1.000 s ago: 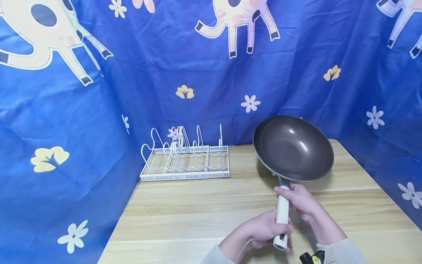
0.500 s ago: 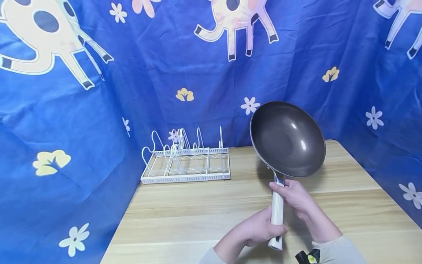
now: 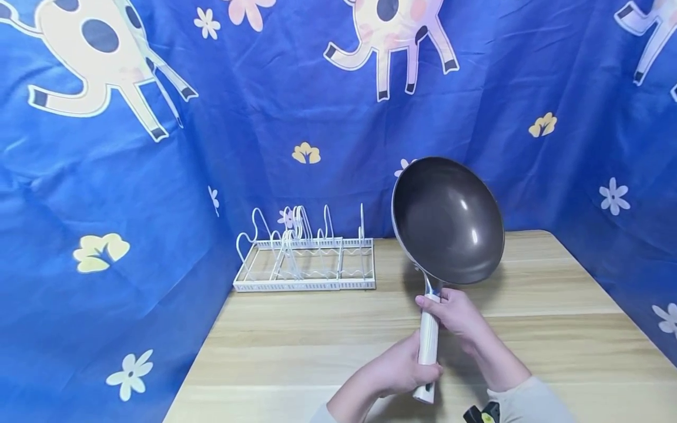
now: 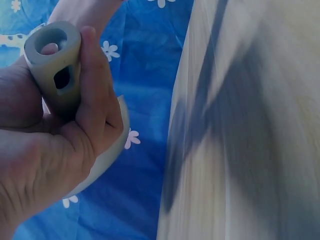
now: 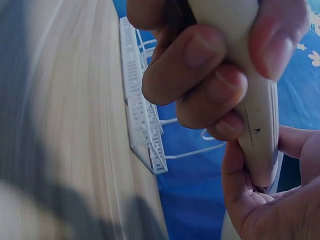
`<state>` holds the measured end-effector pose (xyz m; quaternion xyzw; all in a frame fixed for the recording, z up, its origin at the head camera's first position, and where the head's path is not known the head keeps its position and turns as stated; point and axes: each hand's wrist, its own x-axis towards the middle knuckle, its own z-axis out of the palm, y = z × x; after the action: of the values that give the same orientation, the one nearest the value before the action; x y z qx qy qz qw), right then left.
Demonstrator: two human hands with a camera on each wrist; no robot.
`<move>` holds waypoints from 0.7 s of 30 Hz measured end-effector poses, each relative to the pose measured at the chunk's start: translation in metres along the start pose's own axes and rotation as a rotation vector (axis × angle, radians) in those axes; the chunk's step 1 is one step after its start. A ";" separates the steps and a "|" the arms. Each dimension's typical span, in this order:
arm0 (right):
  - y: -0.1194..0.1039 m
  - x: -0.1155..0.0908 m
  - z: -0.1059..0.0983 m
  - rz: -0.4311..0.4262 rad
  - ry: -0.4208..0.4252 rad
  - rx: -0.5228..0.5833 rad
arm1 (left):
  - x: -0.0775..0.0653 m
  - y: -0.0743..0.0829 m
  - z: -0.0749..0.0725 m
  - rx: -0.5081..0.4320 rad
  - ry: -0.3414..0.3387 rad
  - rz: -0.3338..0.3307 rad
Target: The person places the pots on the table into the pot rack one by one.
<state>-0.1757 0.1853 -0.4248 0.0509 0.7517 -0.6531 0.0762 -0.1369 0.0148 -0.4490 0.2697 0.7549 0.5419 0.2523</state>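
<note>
A wok [image 3: 446, 220] with a dark inside and a white handle [image 3: 427, 341] is held up over the table, bowl tilted towards the head camera. My left hand [image 3: 399, 367] grips the handle near its lower end, fingers wrapped round it in the left wrist view. Higher up, by the metal neck, my right hand [image 3: 457, 311] holds the handle with the thumb laid over it. The handle's hollow end [image 4: 52, 45] faces the left wrist camera. In the right wrist view, the left fingers [image 5: 200, 55] curl round the handle above the right hand [image 5: 282, 205].
A white wire pot rack [image 3: 304, 286] with upright dividers stands at the back left of the wooden table [image 3: 296, 341]. Blue patterned cloth [image 3: 349, 153] hangs behind and along both sides. A black device [image 3: 481, 414] sits at the right wrist.
Both hands have raised the wok and carried it leftward, tipping its bowl more upright. Their hold on the handle stays the same. The head view has shifted slightly; the rack stays put.
</note>
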 end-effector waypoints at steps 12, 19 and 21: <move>-0.013 0.003 0.027 -0.053 -0.059 0.056 | -0.021 -0.001 -0.013 0.187 0.166 -0.027; -0.024 0.003 0.043 -0.077 -0.084 0.066 | -0.030 -0.001 -0.016 0.246 0.262 -0.075; -0.028 0.003 0.046 -0.084 -0.085 0.059 | -0.032 -0.001 -0.017 0.267 0.282 -0.080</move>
<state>-0.1816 0.1355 -0.4044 -0.0065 0.7297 -0.6791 0.0790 -0.1250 -0.0192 -0.4418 0.1919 0.8582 0.4588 0.1274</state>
